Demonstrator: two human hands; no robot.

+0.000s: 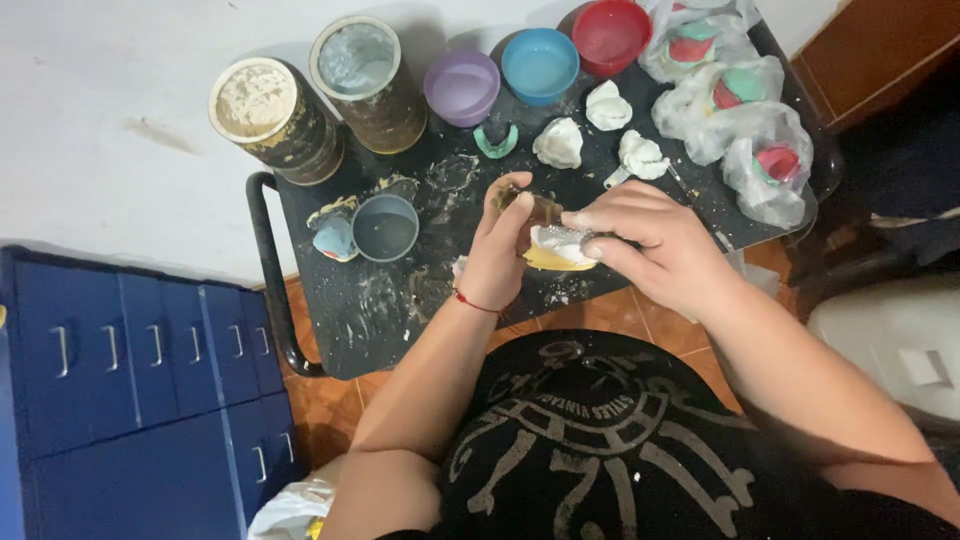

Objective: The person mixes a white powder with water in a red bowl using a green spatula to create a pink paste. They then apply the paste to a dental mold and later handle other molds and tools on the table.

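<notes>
White plastered wall with a grey smudge, terracotta tiled floor, blue cabinet with metal handles at left, small black metal-framed table against the wall, brown wooden panel at far right, even indoor light.

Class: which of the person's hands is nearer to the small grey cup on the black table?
Left. The left hand sits just right of the grey cup, apart from it. The right hand lies farther right, beyond the dental cast both hands hold.

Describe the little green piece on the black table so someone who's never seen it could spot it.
Start at the black table and its back row of bowls. Just in front of the purple bowl lies the green horseshoe-shaped piece. Unlike the white lumps beside it, it is teal, thin and curved.
</notes>
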